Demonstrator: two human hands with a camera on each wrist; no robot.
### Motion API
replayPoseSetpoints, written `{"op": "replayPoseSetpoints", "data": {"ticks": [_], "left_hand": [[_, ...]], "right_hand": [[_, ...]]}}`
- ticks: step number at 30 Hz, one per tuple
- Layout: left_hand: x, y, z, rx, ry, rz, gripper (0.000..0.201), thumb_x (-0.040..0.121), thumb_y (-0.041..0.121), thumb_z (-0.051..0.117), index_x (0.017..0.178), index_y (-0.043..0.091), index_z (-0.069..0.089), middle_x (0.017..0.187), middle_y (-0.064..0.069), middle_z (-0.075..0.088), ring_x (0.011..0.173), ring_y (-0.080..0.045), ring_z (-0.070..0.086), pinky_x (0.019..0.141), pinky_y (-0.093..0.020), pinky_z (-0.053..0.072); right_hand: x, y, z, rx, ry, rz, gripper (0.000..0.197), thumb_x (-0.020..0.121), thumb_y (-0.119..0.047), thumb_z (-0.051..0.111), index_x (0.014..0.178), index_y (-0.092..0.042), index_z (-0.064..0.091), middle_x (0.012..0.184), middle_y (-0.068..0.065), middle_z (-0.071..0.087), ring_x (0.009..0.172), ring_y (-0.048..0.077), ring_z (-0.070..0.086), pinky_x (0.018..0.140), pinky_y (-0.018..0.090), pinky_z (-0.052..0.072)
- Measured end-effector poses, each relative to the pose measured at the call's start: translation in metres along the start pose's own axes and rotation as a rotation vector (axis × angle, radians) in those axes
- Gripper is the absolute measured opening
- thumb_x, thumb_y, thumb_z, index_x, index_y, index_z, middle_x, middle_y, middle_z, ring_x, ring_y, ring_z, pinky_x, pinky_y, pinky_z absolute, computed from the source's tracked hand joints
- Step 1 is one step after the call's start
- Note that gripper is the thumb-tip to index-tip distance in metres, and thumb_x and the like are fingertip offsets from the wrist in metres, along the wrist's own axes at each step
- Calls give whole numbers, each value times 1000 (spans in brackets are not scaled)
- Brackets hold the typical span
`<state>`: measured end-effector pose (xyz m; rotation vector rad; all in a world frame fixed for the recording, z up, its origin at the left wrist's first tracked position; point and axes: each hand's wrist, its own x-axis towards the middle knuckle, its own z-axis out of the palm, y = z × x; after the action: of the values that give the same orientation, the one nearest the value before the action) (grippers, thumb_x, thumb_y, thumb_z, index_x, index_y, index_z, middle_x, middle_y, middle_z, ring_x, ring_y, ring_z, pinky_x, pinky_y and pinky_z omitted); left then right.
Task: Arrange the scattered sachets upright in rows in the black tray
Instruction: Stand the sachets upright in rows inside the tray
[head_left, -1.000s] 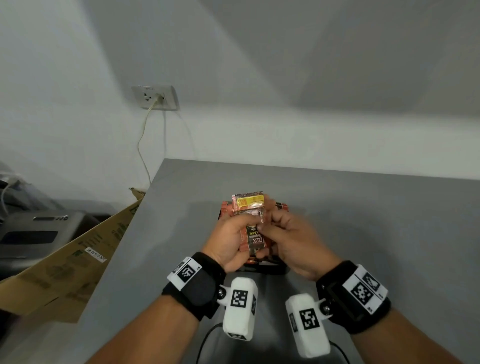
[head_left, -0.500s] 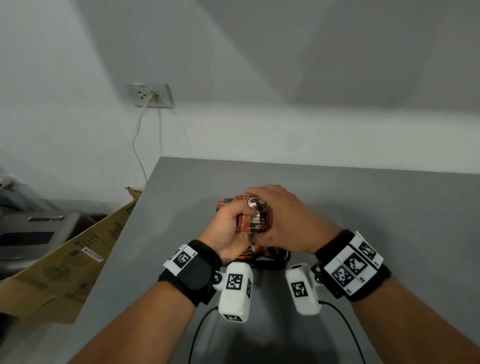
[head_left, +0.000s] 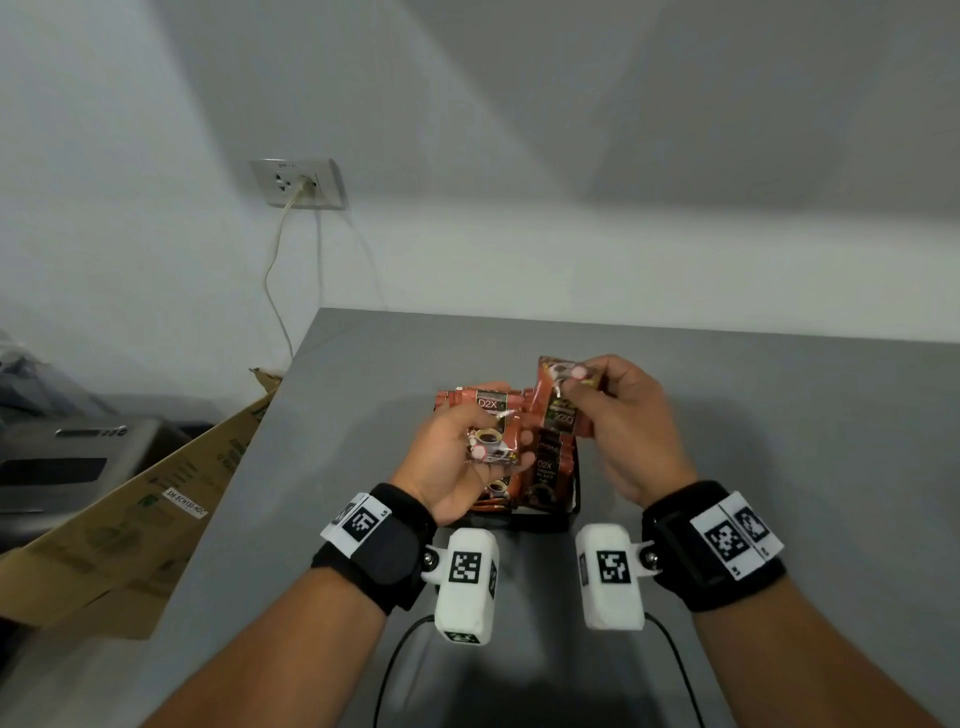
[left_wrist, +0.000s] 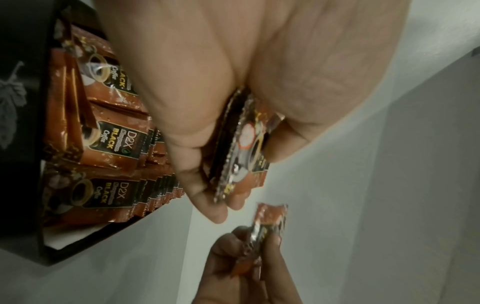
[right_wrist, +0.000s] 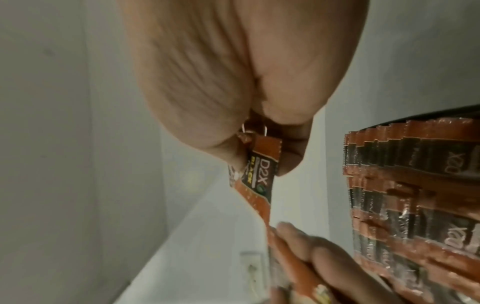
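A black tray (head_left: 545, 519) (left_wrist: 23, 67) on the grey table holds rows of orange-brown coffee sachets (head_left: 550, 467) (left_wrist: 111, 139) (right_wrist: 415, 185) standing on edge. My left hand (head_left: 462, 462) (left_wrist: 221, 144) hovers over the tray's left side and holds a small stack of sachets (head_left: 493, 441) (left_wrist: 241, 148) between thumb and fingers. To the right and a little higher, my right hand (head_left: 618, 415) (right_wrist: 259, 131) pinches a single sachet (head_left: 558, 402) (right_wrist: 259, 174) by its top end; it hangs above the tray's far right part. The tray's left half is hidden by my left hand.
The grey table (head_left: 727, 415) ends at a left edge, beside which leans flattened cardboard (head_left: 130, 519) with a grey machine (head_left: 67, 462) behind. A wall socket (head_left: 298, 183) with a cord is on the far wall. Two cables (head_left: 395, 660) trail near the front.
My hands were together on one bundle of sachets over the tray; now they have parted, the right hand drawing one sachet off to the right while the left keeps the rest.
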<state>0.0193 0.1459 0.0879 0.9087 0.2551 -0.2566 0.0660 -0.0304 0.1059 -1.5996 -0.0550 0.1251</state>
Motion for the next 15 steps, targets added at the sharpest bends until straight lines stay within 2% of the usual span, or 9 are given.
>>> {"op": "replayPoseSetpoints", "data": {"ticks": [1, 3, 5, 7, 9, 11, 13, 15], "left_hand": [[-1, 0, -2, -6, -3, -9, 41, 91, -2, 43, 129, 7, 57, 100, -21, 67, 83, -29, 67, 74, -44, 59], [-1, 1, -2, 45, 6, 5, 41, 93, -8, 42, 129, 5, 56, 100, -22, 69, 84, -32, 69, 76, -47, 61], [-2, 1, 1, 120, 6, 28, 37, 93, -12, 50, 123, 8, 59, 103, -19, 71, 85, -32, 71, 73, -46, 62], [-2, 1, 4, 189, 2, 54, 32, 91, -11, 56, 116, 10, 61, 101, -14, 72, 85, -28, 72, 67, -42, 62], [-3, 0, 7, 214, 11, 70, 30, 91, -11, 59, 111, 11, 62, 96, -11, 73, 84, -26, 72, 66, -40, 61], [-3, -1, 7, 223, 28, 74, 29, 90, -11, 59, 109, 11, 63, 95, -10, 73, 82, -24, 71, 66, -40, 60], [-4, -1, 6, 206, 56, 68, 33, 90, -12, 57, 115, 10, 62, 101, -13, 72, 86, -26, 71, 70, -43, 60], [-3, 1, 5, 169, 94, 56, 43, 88, -14, 53, 124, 8, 59, 113, -19, 69, 97, -34, 67, 84, -53, 58]], "right_hand": [[2, -1, -4, 121, 3, 46, 18, 92, -2, 66, 82, -18, 69, 89, 9, 73, 82, 26, 68, 83, 47, 55], [1, -5, -8, 247, -54, 108, 16, 94, 3, 60, 88, -10, 67, 90, 12, 71, 81, 24, 67, 78, 41, 55], [-4, -5, -7, 226, -130, 132, 12, 95, 3, 59, 98, -4, 68, 96, 16, 73, 83, 24, 69, 74, 34, 57], [-9, -2, -1, 177, -186, 153, 14, 96, 1, 58, 106, 0, 68, 103, 20, 74, 87, 26, 71, 74, 34, 58], [-12, 1, 4, 157, -201, 179, 14, 97, 1, 58, 104, 2, 69, 103, 22, 74, 87, 27, 71, 76, 37, 59], [-14, 1, 7, 147, -193, 196, 13, 97, -1, 58, 99, 0, 70, 99, 20, 75, 84, 26, 71, 73, 36, 58], [-17, 0, 9, 142, -196, 208, 13, 99, -4, 56, 101, -1, 68, 95, 15, 75, 78, 23, 71, 64, 34, 57], [-18, -2, 9, 144, -198, 242, 14, 103, -7, 52, 104, -2, 64, 95, 14, 73, 75, 23, 72, 56, 34, 59]]}}
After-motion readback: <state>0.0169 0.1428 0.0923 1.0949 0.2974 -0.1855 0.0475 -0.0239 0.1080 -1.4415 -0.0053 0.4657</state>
